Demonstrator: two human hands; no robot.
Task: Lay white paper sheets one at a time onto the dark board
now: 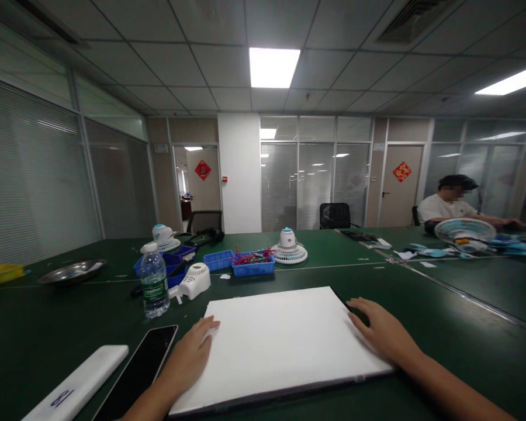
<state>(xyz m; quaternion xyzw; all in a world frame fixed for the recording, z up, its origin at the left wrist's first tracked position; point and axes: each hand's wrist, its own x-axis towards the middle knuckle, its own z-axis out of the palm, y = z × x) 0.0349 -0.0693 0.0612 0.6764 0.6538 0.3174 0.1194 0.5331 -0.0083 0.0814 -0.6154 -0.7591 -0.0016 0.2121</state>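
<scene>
A flat white rectangular board with a dark lower edge lies on the green table in front of me. My left hand rests along its left edge, fingertips over the white surface. At the opposite side, my right hand touches the right edge with its fingers stretched out and apart from the thumb. Neither hand is wrapped round anything. Beside my left forearm lies a black-screened phone, and left of that a white slab-shaped case with a handwritten mark.
A water bottle stands beyond the phone, near a white plastic housing. Blue bins, one with coloured wires, and a small fan sit farther back. A metal tray is left; a person sits at right.
</scene>
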